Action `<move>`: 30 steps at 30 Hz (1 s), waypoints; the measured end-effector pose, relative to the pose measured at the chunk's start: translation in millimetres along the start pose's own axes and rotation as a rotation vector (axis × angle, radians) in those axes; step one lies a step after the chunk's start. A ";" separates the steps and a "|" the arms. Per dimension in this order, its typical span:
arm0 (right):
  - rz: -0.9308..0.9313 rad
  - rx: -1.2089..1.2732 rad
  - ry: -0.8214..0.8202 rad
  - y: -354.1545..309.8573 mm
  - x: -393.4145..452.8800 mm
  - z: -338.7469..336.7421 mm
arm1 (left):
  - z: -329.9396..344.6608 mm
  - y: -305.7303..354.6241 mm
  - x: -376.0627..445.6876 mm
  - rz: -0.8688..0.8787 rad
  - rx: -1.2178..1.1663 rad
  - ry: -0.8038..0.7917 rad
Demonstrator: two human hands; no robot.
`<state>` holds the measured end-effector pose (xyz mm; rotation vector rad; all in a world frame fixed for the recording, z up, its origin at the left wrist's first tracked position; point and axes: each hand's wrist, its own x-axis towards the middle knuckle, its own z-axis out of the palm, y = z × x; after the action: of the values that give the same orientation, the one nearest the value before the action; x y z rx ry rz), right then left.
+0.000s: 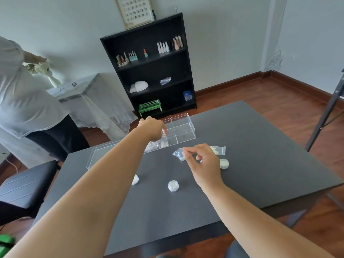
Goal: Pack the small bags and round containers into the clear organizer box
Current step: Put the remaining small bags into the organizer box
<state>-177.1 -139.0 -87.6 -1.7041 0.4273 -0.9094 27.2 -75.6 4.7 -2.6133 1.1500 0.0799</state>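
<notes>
The clear organizer box [183, 125] stands at the far side of the dark table, with small bags [163, 144] in its near-left compartments. My left hand [152, 128] reaches over those compartments, fingers pointing down into the box; I cannot tell whether it holds anything. My right hand [202, 161] pinches a small bag with blue contents [177, 152] just above the table. Another small bag with pale beads [217, 150] lies beyond that hand. Round containers rest on the table: one in the middle [173, 185], one at the left [135, 179], one at the right [224, 163], and one partly hidden under the blue bag [182, 158].
The box's clear lid [100, 155] lies at the table's far-left edge. A black stool [28, 185] stands to the left, and a person in a white top [22, 94] stands beyond it. A black shelf [154, 71] is against the wall; a tripod leg [325, 112] at right.
</notes>
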 end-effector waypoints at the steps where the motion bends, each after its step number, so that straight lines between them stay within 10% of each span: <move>1: -0.003 -0.003 -0.006 -0.7 -0.5 -0.1 | -0.1 -0.5 -1.0 -0.006 -0.011 0.000; 15: -0.055 -0.064 0.001 -24.2 81.6 7.6 | 80.4 14.0 -105.4 -0.376 -0.593 0.602; 23: 0.029 -0.693 -0.611 -30.0 152.2 55.1 | 100.3 34.8 -106.0 -0.353 -0.457 0.498; 30: 0.068 -0.942 -0.737 -35.5 156.9 79.4 | 102.3 39.4 -105.2 -0.308 -0.404 0.461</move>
<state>-22.9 -182.5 -7.1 -2.6856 0.4221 0.0835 -66.7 2.9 -85.4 -3.2541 0.9111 -0.4163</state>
